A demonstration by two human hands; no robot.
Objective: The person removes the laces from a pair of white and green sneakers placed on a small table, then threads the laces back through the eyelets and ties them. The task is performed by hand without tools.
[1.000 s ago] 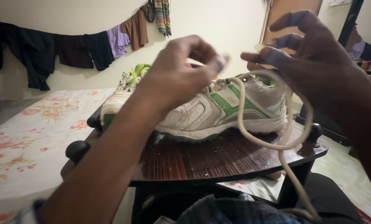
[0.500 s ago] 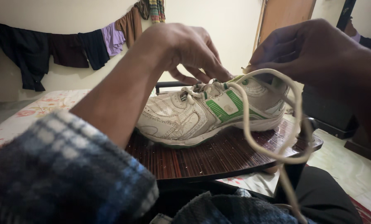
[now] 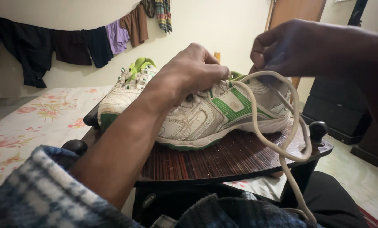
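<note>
Lowered left hand (image 3: 197, 69) on two sneakers (image 3: 206, 114), one lace (image 3: 282, 147)

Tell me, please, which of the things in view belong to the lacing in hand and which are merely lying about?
In hand:
- white and green sports shoe, under the left hand
- long cream shoelace, pulled up by the right hand
- dark wooden stool bearing the shoes

Lying about:
- second white shoe with a lime tongue, behind
- clothes hung along the wall
- floral bedsheet
- black cabinet
</note>
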